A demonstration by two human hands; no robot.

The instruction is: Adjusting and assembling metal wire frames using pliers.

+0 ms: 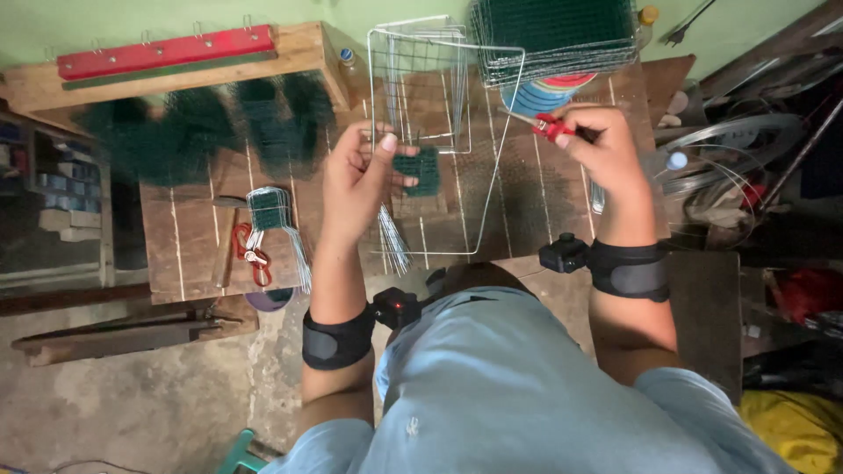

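Observation:
My left hand [358,180] grips the near edge of a bare wire grid frame [439,79] and pinches a small green mesh piece [420,168] against it. A bundle of thin wires [392,239] hangs down below that hand. My right hand [601,145] is closed on red-handled pliers [549,125], whose jaws point left toward the frame's right edge. Both forearms wear black bands with small devices. The frame stands tilted over a wooden workbench [193,254].
A stack of green mesh panels [558,35] lies at the back right. Dark green mesh [202,127] heaps at the left by a red-topped wooden rack [167,51]. A small mesh piece with wires [274,219] and red-handled cutters [250,254] lie left. Metal clutter [746,158] fills the right.

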